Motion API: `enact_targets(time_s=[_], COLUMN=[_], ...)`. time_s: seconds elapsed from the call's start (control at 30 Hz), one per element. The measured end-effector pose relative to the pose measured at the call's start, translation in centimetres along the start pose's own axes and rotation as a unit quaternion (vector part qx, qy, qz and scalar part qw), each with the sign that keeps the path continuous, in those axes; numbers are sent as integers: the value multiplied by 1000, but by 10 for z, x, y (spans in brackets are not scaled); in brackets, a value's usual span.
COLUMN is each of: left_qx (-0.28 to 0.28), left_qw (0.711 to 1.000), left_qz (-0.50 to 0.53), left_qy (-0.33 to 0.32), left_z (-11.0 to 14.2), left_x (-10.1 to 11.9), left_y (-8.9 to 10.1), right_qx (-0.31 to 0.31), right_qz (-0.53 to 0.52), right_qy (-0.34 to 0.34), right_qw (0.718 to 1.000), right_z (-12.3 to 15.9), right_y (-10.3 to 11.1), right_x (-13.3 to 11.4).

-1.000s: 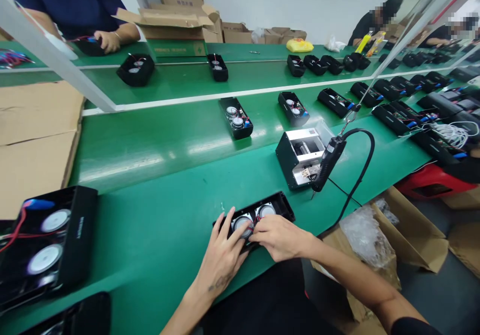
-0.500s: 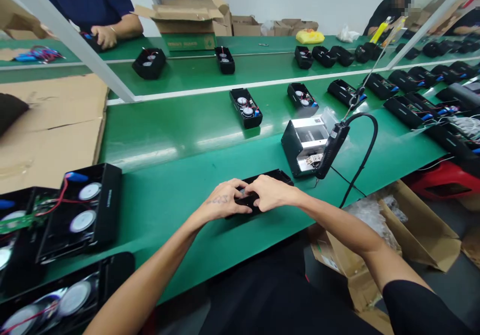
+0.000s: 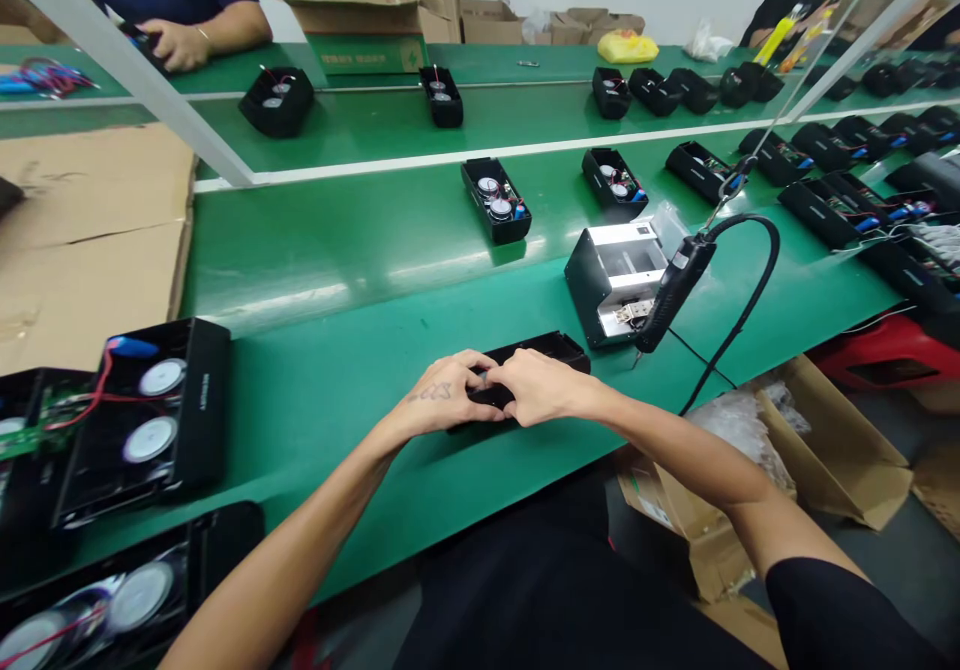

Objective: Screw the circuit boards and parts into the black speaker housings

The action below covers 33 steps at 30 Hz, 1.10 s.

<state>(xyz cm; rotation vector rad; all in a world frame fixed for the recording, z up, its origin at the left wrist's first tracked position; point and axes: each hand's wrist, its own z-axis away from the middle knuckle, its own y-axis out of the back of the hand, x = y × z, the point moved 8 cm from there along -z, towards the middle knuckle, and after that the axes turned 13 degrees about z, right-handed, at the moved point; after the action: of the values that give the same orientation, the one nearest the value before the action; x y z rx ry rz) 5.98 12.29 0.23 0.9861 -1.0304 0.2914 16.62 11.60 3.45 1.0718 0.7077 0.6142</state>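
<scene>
A black speaker housing (image 3: 561, 348) lies on the green mat in front of me, its long side running left to right. My left hand (image 3: 448, 392) is closed on its left part, thumb along the near wall and fingers curled over the inside. My right hand (image 3: 541, 386) is closed over the middle of the same housing, its fingers bent down close to my left fingertips. The two thumbs nearly meet at the near edge. Both hands cover most of the inside, so what the fingertips press on there is hidden.
Open housings with round speakers (image 3: 150, 440) stand at the left. A screw feeder (image 3: 619, 275) and a hanging electric screwdriver (image 3: 675, 295) are ahead right. More housings (image 3: 496, 200) sit on the line beyond. Cartons (image 3: 832, 440) stand below right; a co-worker's hand (image 3: 176, 45) shows far left.
My hands have gone from spread fingers on the speakers to a closed grip on the housing's near wall. The housing's near side has come up, hiding the speakers. The view has shifted too.
</scene>
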Motion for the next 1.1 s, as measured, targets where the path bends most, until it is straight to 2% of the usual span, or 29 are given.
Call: enact_targets(time_s=[0.23,0.43,0.53,0.6,0.63,0.67,0.7,0.73,0.77,0.8,0.83,0.87,0.9,0.97,1.03,1.1], left_qx=[-5,-5,10,26,35,46,61,79,98,116,130,138,143,148,155,160], left_qw=[999,999,997,995,994,991,986,979,970,960,953,949,947,945,944,942], left_qz=[12,-3,-34,-57,-71,-90,-114,-143,-172,-198,-216,-225,-229,-232,-232,-234], left_qy=[-32,-54,-67,-75,-82,-92,-107,-125,-142,-158,-168,-172,-174,-174,-176,-182], left_z=[4,3,8,16,21,28,35,42,49,55,59,62,63,63,62,62], left_x=[3,1,3,7,10,14,18,22,25,28,29,28,27,24,23,22], left_y=[-2,-3,-6,-14,-19,-26,-33,-39,-45,-50,-54,-57,-59,-59,-56,-54], right_qx=[52,54,53,108,167,253,356,460,550,610,638,639,623,581,568,579], right_qz=[32,41,57,44,24,3,-11,-14,-7,4,8,-4,-37,-140,-229,-289], right_qy=[12,17,21,45,43,15,-43,-126,-220,-307,-372,-411,-427,-415,-381,-345], right_qw=[998,998,997,992,985,967,934,879,806,730,674,650,654,686,693,679], right_z=[7,3,13,33,46,64,86,114,144,171,190,201,202,194,184,177], right_y=[-4,-8,-7,1,8,19,29,37,39,36,30,23,16,1,-12,-21], right_x=[-3,-6,-15,-21,-18,-7,11,34,59,82,103,124,144,176,189,188])
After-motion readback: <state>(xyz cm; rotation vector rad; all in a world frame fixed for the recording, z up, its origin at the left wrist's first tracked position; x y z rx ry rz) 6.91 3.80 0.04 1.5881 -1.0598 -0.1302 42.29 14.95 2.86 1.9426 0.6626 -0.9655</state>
